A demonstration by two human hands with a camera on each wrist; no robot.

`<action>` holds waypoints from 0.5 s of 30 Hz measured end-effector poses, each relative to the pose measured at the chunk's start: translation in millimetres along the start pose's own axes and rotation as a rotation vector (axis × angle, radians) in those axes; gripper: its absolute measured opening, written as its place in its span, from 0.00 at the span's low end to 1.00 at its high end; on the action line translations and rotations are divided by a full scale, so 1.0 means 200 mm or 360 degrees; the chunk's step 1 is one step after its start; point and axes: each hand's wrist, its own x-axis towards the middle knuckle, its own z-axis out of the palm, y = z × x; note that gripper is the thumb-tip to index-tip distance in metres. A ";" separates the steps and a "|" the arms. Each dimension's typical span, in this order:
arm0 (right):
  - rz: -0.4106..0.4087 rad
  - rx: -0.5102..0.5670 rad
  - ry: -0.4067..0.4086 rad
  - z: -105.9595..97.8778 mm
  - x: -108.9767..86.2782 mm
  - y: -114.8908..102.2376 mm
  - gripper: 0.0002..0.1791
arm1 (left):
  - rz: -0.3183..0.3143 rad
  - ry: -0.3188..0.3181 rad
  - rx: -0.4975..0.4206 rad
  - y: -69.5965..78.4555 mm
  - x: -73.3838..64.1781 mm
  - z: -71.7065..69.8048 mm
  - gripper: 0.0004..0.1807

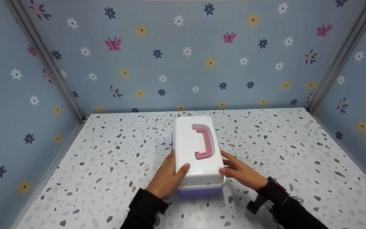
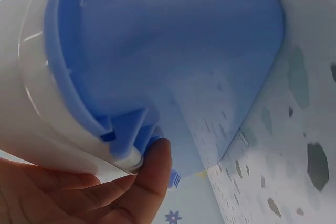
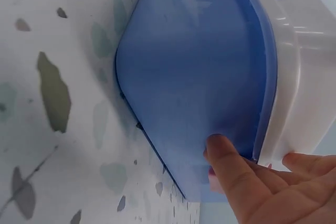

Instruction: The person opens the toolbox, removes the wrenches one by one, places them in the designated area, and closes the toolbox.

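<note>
A plastic storage box with a white lid (image 1: 186, 146) and a blue-violet base (image 2: 173, 45) stands on the speckled surface. The lid is down, and a pink handle (image 1: 207, 143) lies folded in its recess. My left hand (image 1: 166, 178) grips the left side, thumb over the lid; in the left wrist view a fingertip touches a blue hinge-like piece (image 2: 128, 132) below the lid's rim. On the other side, my right hand (image 1: 243, 173) holds the box with the thumb at the lid's edge. The right wrist view shows its fingers beside a small pink piece (image 3: 214, 182), largely hidden.
The table top (image 1: 113, 165) has a speckled stone pattern. A blue wall (image 1: 183, 73) with flowers and butterflies rises behind it, with side walls to left and right. Metal posts (image 1: 338, 57) stand in the corners. Black bands (image 1: 145, 206) circle both wrists.
</note>
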 end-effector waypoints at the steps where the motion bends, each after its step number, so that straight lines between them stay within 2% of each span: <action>1: 0.0006 0.0002 -0.0002 0.00 -0.02 0.00 0.43 | 0.0010 -0.0009 -0.0003 0.00 0.00 0.01 0.49; 9: 0.0049 -0.0019 0.0010 -0.03 -0.13 -0.02 0.44 | 0.0113 -0.0072 0.0001 0.03 0.00 0.06 0.48; 15: 0.0107 -0.0074 0.0068 -0.04 -0.19 -0.01 0.45 | 0.0140 -0.0116 0.0003 0.05 -0.01 0.08 0.48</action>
